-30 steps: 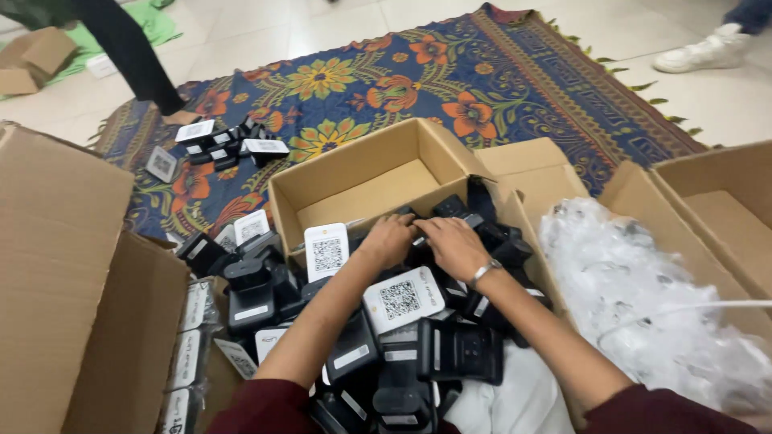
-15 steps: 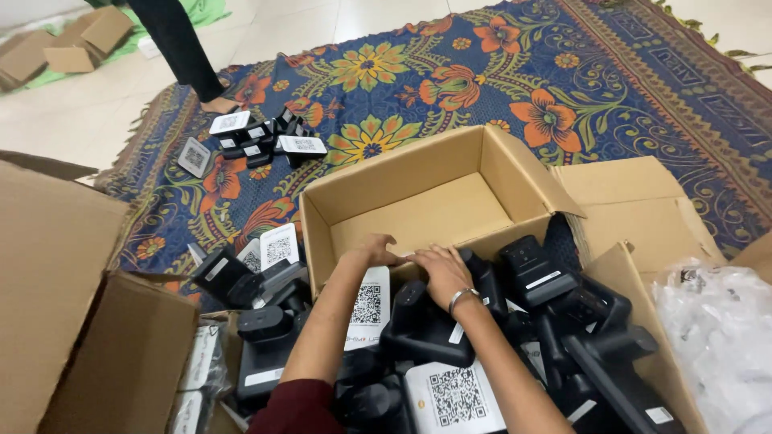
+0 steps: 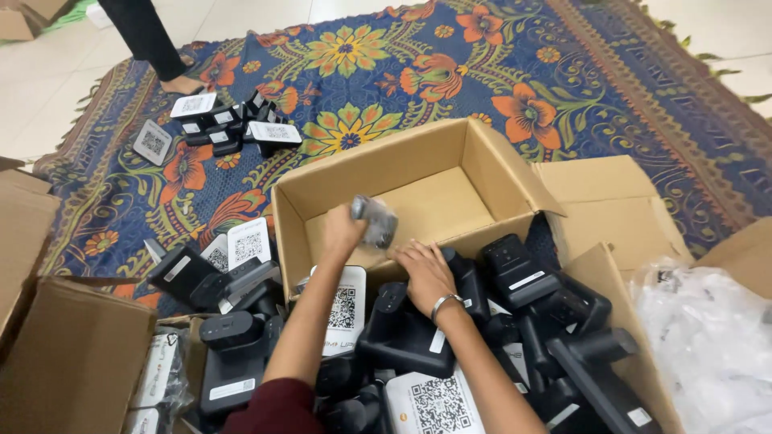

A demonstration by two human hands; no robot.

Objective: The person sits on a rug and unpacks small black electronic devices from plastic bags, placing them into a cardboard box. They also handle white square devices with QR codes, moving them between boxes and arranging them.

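A small grey device (image 3: pixel 374 220), absent from the hands half a second ago, is now being gripped by the left hand (image 3: pixel 344 229) over the open cardboard box (image 3: pixel 498 173), while the right hand (image 3: pixel 426 273) is being pressed flat on black devices (image 3: pixel 406 329) just in front of it

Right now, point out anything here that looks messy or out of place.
Black devices lie heaped at all angles beside an open cardboard box with a bare bottom. A smaller cluster sits apart on the rug.

Devices (image 3: pixel 515 321) before box (image 3: pixel 418 189) — on rug (image 3: pixel 563 72)
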